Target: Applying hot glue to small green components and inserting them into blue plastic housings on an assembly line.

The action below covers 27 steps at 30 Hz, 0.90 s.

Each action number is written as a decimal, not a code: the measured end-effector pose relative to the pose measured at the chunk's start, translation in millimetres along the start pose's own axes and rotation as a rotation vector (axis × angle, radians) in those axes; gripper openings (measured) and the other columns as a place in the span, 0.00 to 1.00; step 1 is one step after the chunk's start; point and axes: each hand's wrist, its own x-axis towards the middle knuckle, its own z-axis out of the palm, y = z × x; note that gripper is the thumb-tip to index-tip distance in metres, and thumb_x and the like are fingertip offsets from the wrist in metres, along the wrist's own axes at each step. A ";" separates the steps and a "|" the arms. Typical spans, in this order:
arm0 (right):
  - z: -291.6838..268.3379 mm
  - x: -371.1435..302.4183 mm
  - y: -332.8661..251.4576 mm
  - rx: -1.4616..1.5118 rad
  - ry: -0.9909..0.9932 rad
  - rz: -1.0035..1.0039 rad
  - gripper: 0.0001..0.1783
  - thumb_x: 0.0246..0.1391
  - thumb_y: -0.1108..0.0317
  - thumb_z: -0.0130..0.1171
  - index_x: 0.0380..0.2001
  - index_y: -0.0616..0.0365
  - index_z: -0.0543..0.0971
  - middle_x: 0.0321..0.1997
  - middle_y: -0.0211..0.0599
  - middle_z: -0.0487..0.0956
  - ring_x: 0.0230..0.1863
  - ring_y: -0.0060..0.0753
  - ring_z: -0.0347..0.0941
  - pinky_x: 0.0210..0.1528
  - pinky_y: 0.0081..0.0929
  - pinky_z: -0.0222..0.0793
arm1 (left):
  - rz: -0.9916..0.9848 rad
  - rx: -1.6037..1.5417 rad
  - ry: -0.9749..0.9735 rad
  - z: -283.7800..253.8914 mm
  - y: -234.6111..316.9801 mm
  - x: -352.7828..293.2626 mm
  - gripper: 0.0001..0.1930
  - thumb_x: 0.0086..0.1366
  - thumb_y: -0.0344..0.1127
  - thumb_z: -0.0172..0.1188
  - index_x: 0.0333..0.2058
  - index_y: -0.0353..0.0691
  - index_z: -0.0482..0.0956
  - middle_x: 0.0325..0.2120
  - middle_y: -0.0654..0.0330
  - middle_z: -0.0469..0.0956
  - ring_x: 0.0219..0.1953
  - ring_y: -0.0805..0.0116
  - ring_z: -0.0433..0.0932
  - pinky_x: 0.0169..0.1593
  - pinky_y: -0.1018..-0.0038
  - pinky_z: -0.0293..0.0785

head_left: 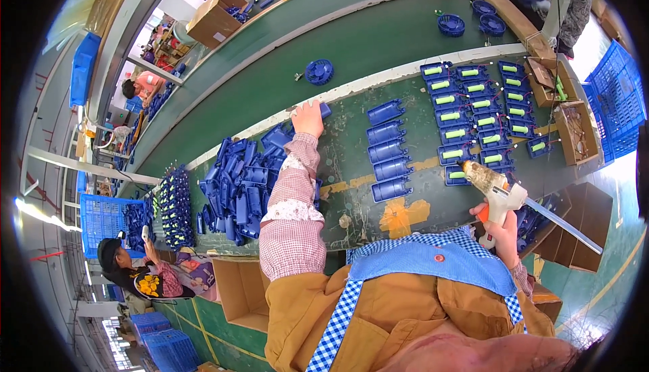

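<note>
A blue plastic shell (324,110) is gripped at the far table edge by the left hand (309,119). A glue gun (497,193) is held by the right hand (501,231), near right.

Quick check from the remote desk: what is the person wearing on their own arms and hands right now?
Both hands are bare, with no gloves. The left hand comes out of a red-and-white checked fabric sleeve with a paler floral cuff band near the wrist and another near the elbow. The right hand shows a bit of the same checked cuff. A blue gingham-edged apron bib lies over a mustard jacket.
</note>
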 end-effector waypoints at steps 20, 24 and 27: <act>-2.0 -1.1 -2.8 -0.027 -0.004 -0.002 0.29 0.36 0.74 0.51 0.48 0.68 0.68 0.40 0.43 0.77 0.46 0.36 0.74 0.54 0.32 0.67 | -0.373 -2.451 -0.378 -11.0 34.8 35.8 0.15 0.58 0.32 0.54 0.45 0.38 0.72 0.44 0.52 0.77 0.49 0.56 0.74 0.54 0.44 0.67; -3.6 -1.2 -3.1 -0.010 -0.012 -0.021 0.28 0.37 0.77 0.50 0.49 0.69 0.68 0.41 0.43 0.77 0.46 0.35 0.74 0.53 0.31 0.67 | -0.509 -2.363 -0.279 8.7 21.8 47.2 0.16 0.56 0.27 0.54 0.45 0.42 0.74 0.39 0.58 0.78 0.43 0.60 0.77 0.50 0.51 0.74; -2.3 -2.2 -5.2 -0.030 0.040 0.026 0.29 0.35 0.74 0.50 0.47 0.66 0.69 0.39 0.42 0.77 0.46 0.37 0.74 0.55 0.33 0.66 | -0.435 -2.062 -0.221 10.1 30.9 54.7 0.21 0.53 0.22 0.53 0.47 0.43 0.73 0.38 0.60 0.77 0.40 0.62 0.77 0.45 0.54 0.77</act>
